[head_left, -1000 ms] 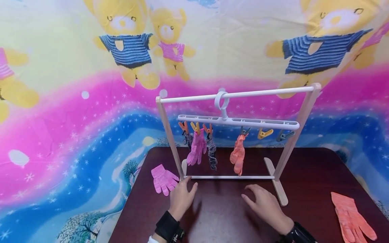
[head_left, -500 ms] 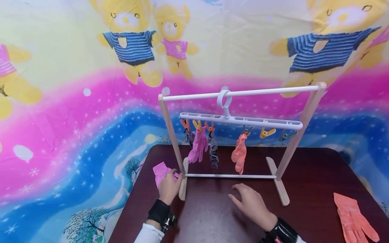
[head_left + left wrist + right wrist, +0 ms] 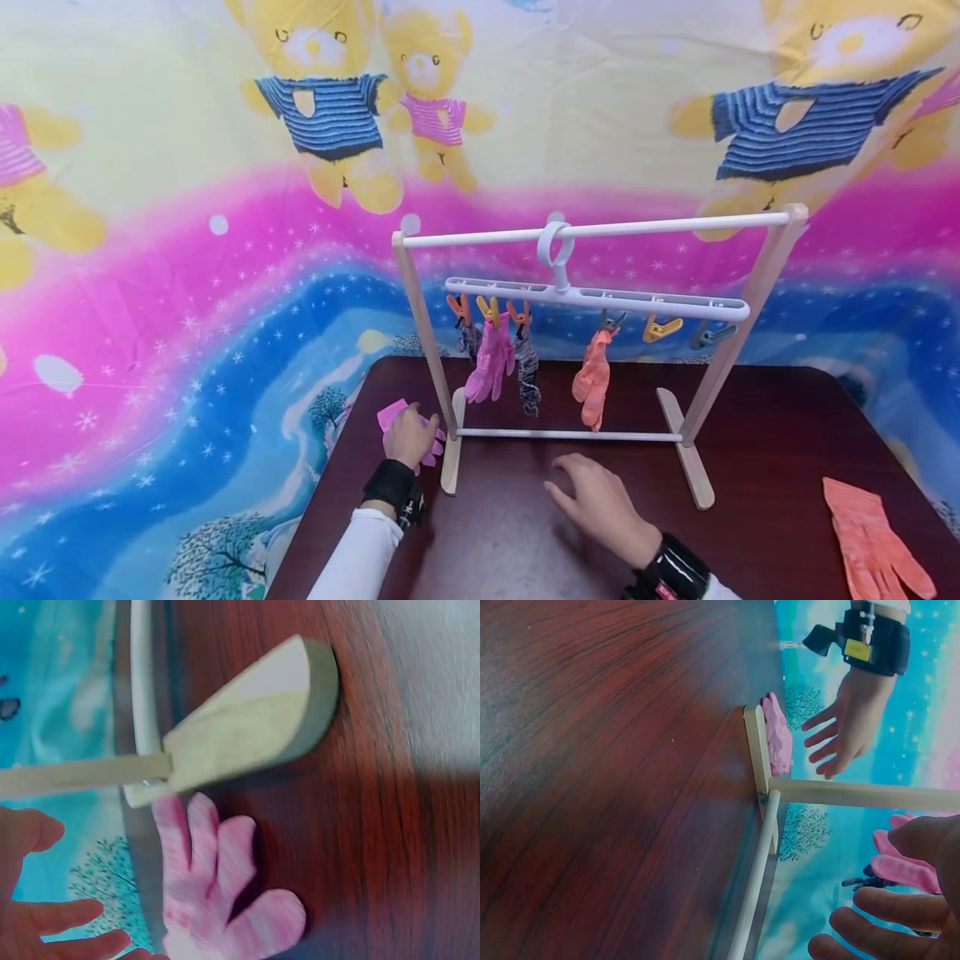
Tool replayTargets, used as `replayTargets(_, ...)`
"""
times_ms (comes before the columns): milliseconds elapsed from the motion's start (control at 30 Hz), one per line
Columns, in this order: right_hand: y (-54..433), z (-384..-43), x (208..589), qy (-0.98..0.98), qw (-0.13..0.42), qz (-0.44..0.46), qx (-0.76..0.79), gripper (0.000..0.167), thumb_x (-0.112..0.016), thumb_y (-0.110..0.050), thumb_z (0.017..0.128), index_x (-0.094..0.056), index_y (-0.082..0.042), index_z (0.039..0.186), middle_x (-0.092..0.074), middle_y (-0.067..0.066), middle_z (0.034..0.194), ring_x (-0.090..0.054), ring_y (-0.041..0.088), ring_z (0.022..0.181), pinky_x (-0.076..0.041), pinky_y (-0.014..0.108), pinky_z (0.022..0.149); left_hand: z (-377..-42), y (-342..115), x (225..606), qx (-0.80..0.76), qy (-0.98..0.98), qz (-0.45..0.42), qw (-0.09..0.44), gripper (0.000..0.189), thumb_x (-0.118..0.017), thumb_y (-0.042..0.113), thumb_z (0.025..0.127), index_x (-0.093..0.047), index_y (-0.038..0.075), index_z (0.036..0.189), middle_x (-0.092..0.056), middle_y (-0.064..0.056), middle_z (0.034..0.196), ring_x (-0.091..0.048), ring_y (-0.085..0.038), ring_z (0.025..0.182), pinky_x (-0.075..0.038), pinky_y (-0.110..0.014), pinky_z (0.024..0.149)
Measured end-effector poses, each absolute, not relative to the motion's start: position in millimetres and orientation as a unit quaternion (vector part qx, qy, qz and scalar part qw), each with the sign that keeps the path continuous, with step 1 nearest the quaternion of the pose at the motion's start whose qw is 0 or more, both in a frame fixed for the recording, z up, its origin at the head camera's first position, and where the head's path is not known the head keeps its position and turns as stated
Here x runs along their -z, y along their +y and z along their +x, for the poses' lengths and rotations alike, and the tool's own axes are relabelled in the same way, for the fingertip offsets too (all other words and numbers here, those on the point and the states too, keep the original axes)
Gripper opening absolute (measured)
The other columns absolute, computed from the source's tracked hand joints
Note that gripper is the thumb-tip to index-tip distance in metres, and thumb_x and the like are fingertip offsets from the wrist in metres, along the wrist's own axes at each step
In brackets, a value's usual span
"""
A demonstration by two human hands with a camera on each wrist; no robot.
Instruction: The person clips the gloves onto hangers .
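My left hand (image 3: 409, 437) hovers over a pink knit glove (image 3: 391, 413) lying flat left of the rack. In the right wrist view this hand stands apart from the glove, fingers spread and holding nothing. The left wrist view shows the glove's fingers (image 3: 236, 859) beside the rack's foot. My right hand (image 3: 600, 507) is in front of the rack, fingers loosely bent around nothing. From a white hanger (image 3: 660, 304), clothespins hold a pink glove (image 3: 491, 362), an orange glove (image 3: 594, 379) and dark mottled gloves (image 3: 527, 375). A yellow clothespin (image 3: 663, 328) and a grey-blue one (image 3: 712, 335) hold nothing.
The wooden rack (image 3: 750, 308) stands on the dark brown table (image 3: 510, 542), with a white lower bar (image 3: 562, 435) between its feet. An orange glove (image 3: 873, 533) lies at the table's right. A printed teddy-bear cloth (image 3: 187, 150) hangs behind.
My left hand has moved left, from the rack's left foot to above the pink glove on the table. The right hand has shifted left. The hanging gloves stay in place.
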State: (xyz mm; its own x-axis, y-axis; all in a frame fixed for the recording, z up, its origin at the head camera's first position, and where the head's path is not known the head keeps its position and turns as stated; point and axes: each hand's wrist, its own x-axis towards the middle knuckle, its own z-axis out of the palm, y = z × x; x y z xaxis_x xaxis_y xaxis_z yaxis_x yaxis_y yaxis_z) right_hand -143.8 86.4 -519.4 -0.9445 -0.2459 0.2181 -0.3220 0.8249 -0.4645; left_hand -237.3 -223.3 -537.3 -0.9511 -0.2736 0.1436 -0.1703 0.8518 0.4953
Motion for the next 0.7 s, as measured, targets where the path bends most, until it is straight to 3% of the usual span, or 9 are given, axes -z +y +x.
replayTargets(100,84.4,-143.3,518.1,-0.953,0.066,0.151,-0.256,0.025,-0.079,-0.031,0.086,-0.073,-0.014,0.104,-0.072,-0.002,0.100,-0.070,0.016,0.092,-0.056,0.038,0.071,-238.9,-227.1,540.2,0.238,-0.961,0.111,0.085,0.054,-0.067,0.031,0.091,-0.063,-0.007,0.128,-0.071,-0.026,0.118,-0.070,-0.042,0.101,-0.055,-0.055,0.082)
replayTargets(200,83.4,-142.6,518.0,-0.953,0.061,0.153,-0.255,0.026,-0.079,-0.032,0.086,-0.073,-0.014,0.104,-0.072,-0.002,0.100,-0.070,0.016,0.092,-0.056,0.038,0.071,-236.2,-229.9,544.8,0.262,-0.958,0.108,0.034,0.040,-0.062,0.027,0.095,-0.068,-0.004,0.120,-0.077,-0.019,0.097,-0.074,-0.034,0.079,-0.058,-0.046,0.065)
replayTargets(300,82.9,-143.0,518.6,-0.953,0.064,0.156,-0.253,0.026,-0.079,-0.033,0.086,-0.073,-0.015,0.104,-0.072,-0.002,0.100,-0.070,0.016,0.092,-0.056,0.038,0.071,-233.7,-233.4,551.2,0.295,-0.949,0.106,-0.010,0.024,-0.057,0.020,0.097,-0.072,0.002,0.102,-0.074,-0.008,0.072,-0.068,-0.026,0.052,-0.049,-0.034,0.042)
replayTargets(367,83.0,-143.4,518.6,-0.953,0.065,0.157,-0.251,0.026,-0.078,-0.034,0.086,-0.073,-0.015,0.104,-0.072,-0.003,0.101,-0.070,0.016,0.093,-0.056,0.038,0.071,-233.1,-235.6,554.8,0.309,-0.944,0.110,-0.028,0.021,-0.056,0.018,0.097,-0.073,0.009,0.090,-0.073,-0.003,0.065,-0.067,-0.023,0.047,-0.046,-0.030,0.037)
replayTargets(467,83.3,-144.1,519.1,-0.953,0.064,0.155,-0.253,0.027,-0.078,-0.035,0.086,-0.073,-0.015,0.104,-0.072,-0.003,0.101,-0.070,0.015,0.092,-0.056,0.037,0.070,-232.3,-238.9,555.6,0.275,-0.955,0.106,-0.004,0.022,-0.060,0.022,0.096,-0.070,0.007,0.084,-0.071,-0.007,0.064,-0.069,-0.026,0.053,-0.051,-0.036,0.047)
replayTargets(600,83.6,-143.8,520.9,-0.953,0.061,0.156,-0.252,0.028,-0.078,-0.034,0.086,-0.073,-0.014,0.105,-0.072,-0.003,0.100,-0.070,0.015,0.091,-0.055,0.037,0.070,-231.6,-242.6,555.6,0.202,-0.972,0.122,0.019,0.033,-0.067,0.032,0.092,-0.065,-0.001,0.088,-0.072,-0.021,0.080,-0.072,-0.039,0.079,-0.056,-0.051,0.072)
replayTargets(700,83.7,-143.6,522.5,-0.953,0.064,0.157,-0.251,0.028,-0.078,-0.034,0.086,-0.073,-0.014,0.105,-0.072,-0.003,0.100,-0.070,0.015,0.091,-0.055,0.037,0.070,-230.3,-245.4,559.2,0.165,-0.977,0.130,0.022,0.042,-0.072,0.035,0.088,-0.063,-0.005,0.097,-0.071,-0.028,0.093,-0.070,-0.047,0.090,-0.055,-0.058,0.077)
